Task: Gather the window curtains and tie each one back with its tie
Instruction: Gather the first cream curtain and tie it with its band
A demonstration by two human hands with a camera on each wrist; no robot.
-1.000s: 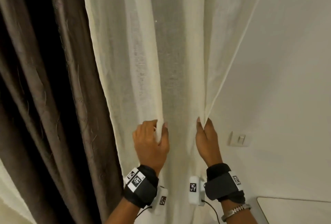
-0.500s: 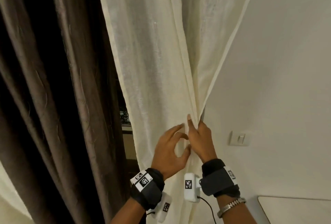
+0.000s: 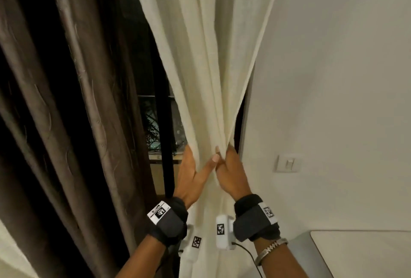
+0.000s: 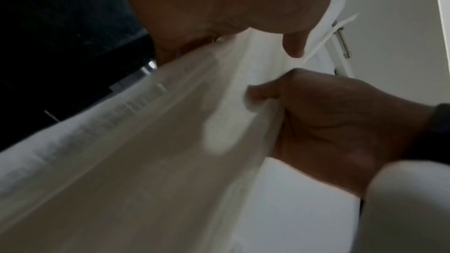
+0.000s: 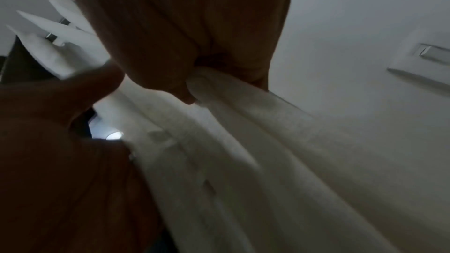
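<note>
The cream sheer curtain [image 3: 206,66] hangs gathered into a narrow bunch beside the wall. My left hand [image 3: 201,155] wraps the bunch from the left, fingers behind the cloth and thumb across the front. My right hand [image 3: 225,155] pinches the folds at the bunch's right edge, touching the left thumb. In the left wrist view the curtain [image 4: 170,141] runs under my left hand [image 4: 280,45], and my right hand [image 4: 328,122] grips its edge. In the right wrist view my right hand [image 5: 192,80] pinches the folds of the curtain [image 5: 268,161]. No tie is in sight.
A heavy brown curtain [image 3: 77,99] hangs at the left. Between the two curtains shows a dark window with a black frame bar [image 3: 163,144]. On the white wall at the right is a light switch [image 3: 287,163]. A white surface [image 3: 360,253] lies at the lower right.
My left hand has swept the cream curtain rightward to meet my right hand. The spread cloth is now a tight bunch, and the dark window shows behind it.
</note>
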